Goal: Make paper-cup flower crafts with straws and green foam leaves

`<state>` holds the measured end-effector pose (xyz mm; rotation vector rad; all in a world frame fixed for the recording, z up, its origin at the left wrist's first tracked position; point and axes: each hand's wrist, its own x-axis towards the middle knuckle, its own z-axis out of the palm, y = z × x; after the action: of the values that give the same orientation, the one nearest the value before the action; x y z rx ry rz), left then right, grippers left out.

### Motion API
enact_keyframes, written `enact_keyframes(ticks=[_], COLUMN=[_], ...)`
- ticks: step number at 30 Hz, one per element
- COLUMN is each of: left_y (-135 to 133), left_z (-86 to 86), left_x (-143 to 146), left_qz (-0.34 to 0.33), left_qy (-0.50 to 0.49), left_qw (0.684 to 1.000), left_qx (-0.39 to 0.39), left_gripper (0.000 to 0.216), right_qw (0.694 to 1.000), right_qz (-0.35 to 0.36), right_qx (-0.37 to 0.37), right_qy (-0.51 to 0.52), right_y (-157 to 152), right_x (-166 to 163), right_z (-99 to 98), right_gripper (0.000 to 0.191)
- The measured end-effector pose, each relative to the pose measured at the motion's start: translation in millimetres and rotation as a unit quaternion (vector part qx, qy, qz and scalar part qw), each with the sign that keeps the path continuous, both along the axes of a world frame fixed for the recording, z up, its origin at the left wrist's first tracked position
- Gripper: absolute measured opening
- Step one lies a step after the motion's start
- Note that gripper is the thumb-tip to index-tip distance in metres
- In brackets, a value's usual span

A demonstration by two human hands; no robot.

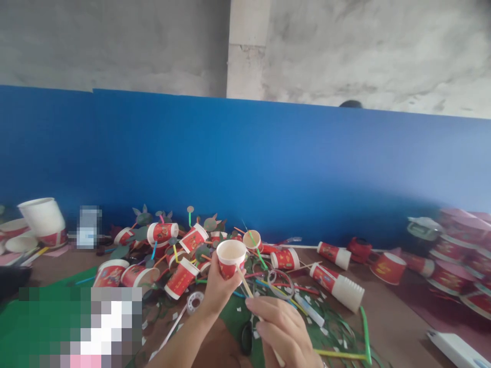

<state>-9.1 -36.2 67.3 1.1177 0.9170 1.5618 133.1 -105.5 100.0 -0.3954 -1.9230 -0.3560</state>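
My left hand (217, 289) is closed around a small red and white paper cup (230, 258), held upright with its open mouth toward me. My right hand (282, 332) pinches a thin pale stick (244, 282) whose upper end meets the cup's side. Both hands are low in the middle of the view, above a brown table (387, 327) strewn with craft pieces.
A heap of red paper cups (163, 232) with coloured straws and green paper leaves lies behind my hands. More cups (337, 286) lie to the right, red bowls (454, 278) at far right, white tubs (42, 217) at far left. Scissors (246, 337), a tape roll (195, 300), green paper (57, 286) and a blue partition (245, 163).
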Motion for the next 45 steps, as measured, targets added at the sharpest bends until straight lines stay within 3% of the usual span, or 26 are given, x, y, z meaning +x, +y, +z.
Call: enact_keyframes(ticks=[9,19,27,45], left_y=[-7,-5,4,6], left_z=[12.5,7.2,-7.0,-5.2], left_x=[0,0,-2,-2], left_qz=[0.009,0.008,-0.016,-0.009], left_qy=[0.005,0.003,-0.015,-0.032], left_qw=[1.000,1.000,1.000,0.999], left_qx=[0.001,0.002,-0.010,-0.004], left_gripper=[0.053,0.057,0.071,0.065], right_qw=[1.000,1.000,0.999,0.999], right_qz=[0.003,0.006,0.024,0.035], right_qx=[0.002,0.017,0.027,0.031], right_qy=[0.006,-0.018,-0.016,-0.022], right_y=[1,8,12,16], right_x=[0,5,3,5], right_z=[-6.6,-15.2,-21.5,-25.8], right_gripper=[0.016,0.017,0.012,0.017])
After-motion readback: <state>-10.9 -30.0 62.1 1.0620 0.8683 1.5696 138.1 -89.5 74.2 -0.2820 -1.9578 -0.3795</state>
